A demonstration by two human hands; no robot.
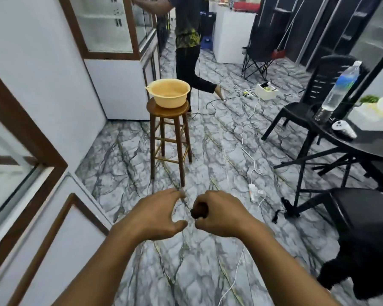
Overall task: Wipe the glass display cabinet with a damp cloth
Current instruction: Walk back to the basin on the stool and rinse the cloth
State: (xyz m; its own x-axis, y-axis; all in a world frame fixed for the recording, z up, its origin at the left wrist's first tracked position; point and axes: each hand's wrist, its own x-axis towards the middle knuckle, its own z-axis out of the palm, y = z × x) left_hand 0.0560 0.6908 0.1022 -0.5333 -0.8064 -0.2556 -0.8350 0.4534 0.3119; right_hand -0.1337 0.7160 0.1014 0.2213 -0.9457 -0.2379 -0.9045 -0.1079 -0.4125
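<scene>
A wooden stool (168, 138) stands at twelve o'clock on the grey marble-patterned floor (124, 151), with a yellow plastic basin (168, 93) sitting on its seat. Just beyond it, still near twelve, a person in dark clothes (186, 29) stands with one foot lifted. A white cable (255, 171) trails across the floor at one o'clock, down to a power strip (253, 191). At two o'clock a black plastic chair (301, 109) stands beside a black table (374, 144), which carries a clear water bottle (341, 87) and a white controller (343, 129).
</scene>
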